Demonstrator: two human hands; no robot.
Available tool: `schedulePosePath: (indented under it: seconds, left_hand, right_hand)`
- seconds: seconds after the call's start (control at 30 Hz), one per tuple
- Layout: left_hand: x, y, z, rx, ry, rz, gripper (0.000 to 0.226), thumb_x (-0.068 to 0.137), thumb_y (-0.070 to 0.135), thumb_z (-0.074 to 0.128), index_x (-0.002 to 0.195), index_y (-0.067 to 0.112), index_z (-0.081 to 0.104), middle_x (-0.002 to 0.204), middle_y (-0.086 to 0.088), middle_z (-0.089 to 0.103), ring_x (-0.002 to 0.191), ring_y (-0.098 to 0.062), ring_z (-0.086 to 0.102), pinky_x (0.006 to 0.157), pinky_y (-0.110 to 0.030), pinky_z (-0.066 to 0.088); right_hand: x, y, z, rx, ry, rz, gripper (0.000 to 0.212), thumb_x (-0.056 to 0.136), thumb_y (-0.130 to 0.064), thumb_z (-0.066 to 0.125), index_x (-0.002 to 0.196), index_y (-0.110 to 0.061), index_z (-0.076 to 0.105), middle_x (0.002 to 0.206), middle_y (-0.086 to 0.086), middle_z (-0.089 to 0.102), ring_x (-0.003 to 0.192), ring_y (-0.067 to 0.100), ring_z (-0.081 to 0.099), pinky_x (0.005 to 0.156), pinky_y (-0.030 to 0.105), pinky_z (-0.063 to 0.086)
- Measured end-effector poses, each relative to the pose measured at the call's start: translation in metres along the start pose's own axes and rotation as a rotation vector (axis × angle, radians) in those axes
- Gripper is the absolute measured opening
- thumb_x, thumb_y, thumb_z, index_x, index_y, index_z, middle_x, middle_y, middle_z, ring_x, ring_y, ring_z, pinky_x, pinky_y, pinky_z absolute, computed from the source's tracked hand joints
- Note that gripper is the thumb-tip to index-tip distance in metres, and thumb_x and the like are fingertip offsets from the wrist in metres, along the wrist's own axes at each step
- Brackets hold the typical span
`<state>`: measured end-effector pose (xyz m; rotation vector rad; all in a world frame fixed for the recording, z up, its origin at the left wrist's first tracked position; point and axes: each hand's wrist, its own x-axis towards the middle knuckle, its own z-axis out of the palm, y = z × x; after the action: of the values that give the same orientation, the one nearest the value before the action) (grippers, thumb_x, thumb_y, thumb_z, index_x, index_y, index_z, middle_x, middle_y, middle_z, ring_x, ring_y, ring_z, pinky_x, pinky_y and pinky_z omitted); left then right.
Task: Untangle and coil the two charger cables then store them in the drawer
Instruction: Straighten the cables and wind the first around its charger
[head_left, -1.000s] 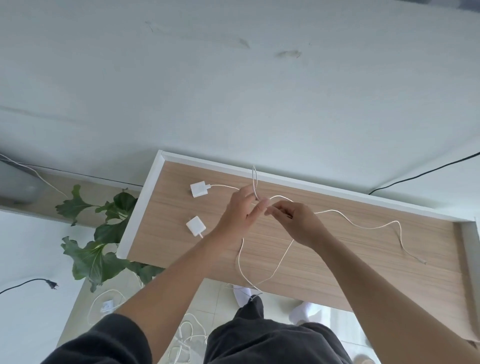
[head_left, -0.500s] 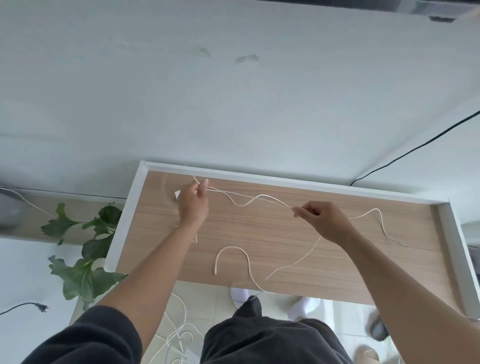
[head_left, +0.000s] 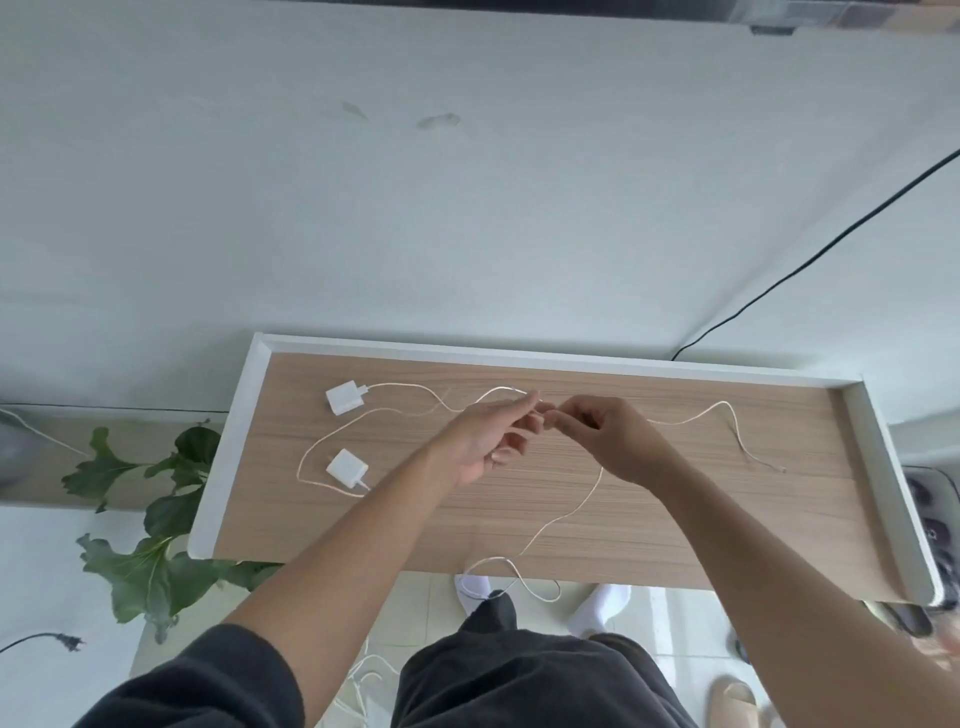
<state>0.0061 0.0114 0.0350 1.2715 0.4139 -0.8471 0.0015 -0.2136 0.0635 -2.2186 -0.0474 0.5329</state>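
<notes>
Matt wood-grain tabletop (head_left: 675, 499) (white-edged)

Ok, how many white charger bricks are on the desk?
2. One charger brick lies near the desk's back-left corner; the other lies just in front of it. Nothing suggests a hidden third.

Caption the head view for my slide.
Over a desk, the right hand pinches a white cable beside the left hand.

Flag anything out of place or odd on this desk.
A loop of the white cable hangs off the near edge of the desk, above the floor; it runs up to the right hand, which pinches it. Two scuff marks smudge the wall. Nothing looks damaged.
</notes>
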Motion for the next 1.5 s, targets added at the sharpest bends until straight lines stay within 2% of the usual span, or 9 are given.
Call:
schedulePosePath:
  seconds: [0.63, 0.8, 0.93, 1.0, 1.07, 1.13, 1.27, 1.37, 1.5]
  left_hand:
    - [0.009, 0.007, 0.007, -0.656, 0.655, 0.243, 0.032, 0.113, 0.046, 0.057, 0.106, 0.019, 0.073, 0.080, 0.007, 0.061, 0.056, -0.006, 0.054, 0.041, -0.017, 0.036]
    - [0.020, -0.016, 0.097, -0.129, 0.439, -0.080, 0.034, 0.112, 0.039, 0.059, 0.105, 0.012, 0.078, 0.061, 0.006, 0.063, 0.050, -0.012, 0.059, 0.043, -0.022, 0.036]
    - [0.024, -0.022, 0.183, 0.585, 0.674, 0.471, 0.043, 0.113, 0.038, 0.053, 0.077, 0.019, 0.067, 0.053, 0.006, 0.055, 0.049, -0.013, 0.053, 0.059, -0.036, 0.043]
    - [0.026, -0.021, 0.211, 0.875, 0.615, 0.692, 0.021, 0.114, 0.043, 0.052, 0.114, 0.028, 0.067, 0.056, 0.007, 0.052, 0.052, -0.011, 0.050, 0.059, -0.037, 0.042]
    - [0.033, -0.020, 0.230, 1.167, 0.448, 0.650, 0.050, 0.114, 0.052, 0.048, 0.162, 0.047, 0.036, 0.073, 0.010, 0.062, 0.068, -0.019, 0.063, 0.064, -0.040, 0.052]
    - [0.042, -0.027, 0.239, 1.375, 0.342, 0.530, 0.065, 0.112, 0.060, 0.044, 0.168, 0.055, 0.012, 0.110, 0.002, 0.076, 0.098, -0.030, 0.072, 0.079, -0.048, 0.060]
    - [0.050, -0.032, 0.249, 1.402, 0.356, 0.533, 0.032, 0.113, 0.055, 0.046, 0.117, 0.030, 0.067, 0.112, 0.001, 0.077, 0.107, -0.034, 0.072, 0.079, -0.044, 0.057]
    - [0.051, -0.034, 0.249, 1.456, 0.454, 0.516, 0.045, 0.115, 0.054, 0.043, 0.085, 0.025, 0.059, 0.093, -0.004, 0.075, 0.091, -0.037, 0.071, 0.068, -0.042, 0.048]
    - [0.051, -0.032, 0.233, 1.520, 0.671, 0.416, 0.050, 0.115, 0.053, 0.040, 0.090, 0.020, 0.068, 0.086, -0.010, 0.076, 0.086, -0.042, 0.073, 0.064, -0.041, 0.046]
  right_hand:
    - [-0.060, 0.152, -0.147, 0.135, 0.109, 0.181, 0.025, 0.099, -0.055, 0.077, 0.089, -0.035, 0.087, 0.064, -0.006, 0.040, 0.060, 0.018, 0.034, 0.061, 0.033, 0.030]
    - [-0.059, 0.171, -0.178, 0.098, 0.069, 0.094, 0.025, 0.099, -0.057, 0.076, 0.093, -0.035, 0.088, 0.066, -0.005, 0.042, 0.058, 0.014, 0.030, 0.056, 0.033, 0.026]
    - [-0.057, 0.177, -0.195, 0.074, 0.010, 0.042, 0.023, 0.098, -0.053, 0.080, 0.091, -0.032, 0.088, 0.062, -0.007, 0.039, 0.056, 0.013, 0.029, 0.053, 0.027, 0.024]
    - [-0.059, 0.177, -0.202, 0.066, -0.025, 0.018, 0.024, 0.096, -0.054, 0.082, 0.092, -0.032, 0.088, 0.060, -0.010, 0.041, 0.056, 0.011, 0.031, 0.052, 0.025, 0.026]
    - [-0.064, 0.180, -0.210, 0.073, -0.064, -0.010, 0.022, 0.095, -0.054, 0.083, 0.093, -0.033, 0.089, 0.061, -0.014, 0.046, 0.058, 0.009, 0.035, 0.055, 0.024, 0.029]
    - [-0.070, 0.180, -0.221, 0.116, -0.120, -0.040, 0.019, 0.095, -0.053, 0.084, 0.093, -0.035, 0.090, 0.066, -0.016, 0.055, 0.063, 0.009, 0.040, 0.060, 0.024, 0.033]
    - [-0.078, 0.188, -0.242, 0.168, -0.155, -0.064, 0.016, 0.096, -0.047, 0.084, 0.094, -0.032, 0.090, 0.065, -0.018, 0.055, 0.062, 0.006, 0.040, 0.059, 0.018, 0.033]
    - [-0.078, 0.208, -0.259, 0.162, -0.088, -0.027, 0.020, 0.096, -0.052, 0.084, 0.096, -0.033, 0.089, 0.068, -0.012, 0.055, 0.065, 0.009, 0.042, 0.064, 0.024, 0.037]
    - [-0.081, 0.241, -0.281, 0.181, 0.056, 0.042, 0.027, 0.091, -0.062, 0.082, 0.093, -0.037, 0.088, 0.084, -0.001, 0.079, 0.075, 0.012, 0.054, 0.073, 0.033, 0.042]
